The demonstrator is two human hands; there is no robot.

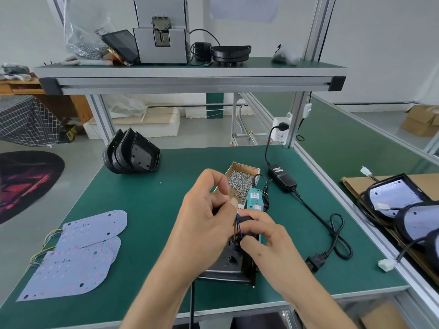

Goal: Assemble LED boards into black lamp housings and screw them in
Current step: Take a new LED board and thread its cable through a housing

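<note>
Centre frame: the left hand [204, 224] and right hand [263, 236] both pinch the coloured wires [238, 224] above a black lamp housing [231, 264] beneath them. Just behind, an open cardboard box [240, 167] holds loose screws [238, 184].

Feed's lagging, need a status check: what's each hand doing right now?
Left hand: fingers curled, pinching the thin wires above the black housing.
Right hand: fingers curled around the housing's top edge, holding it.
</note>
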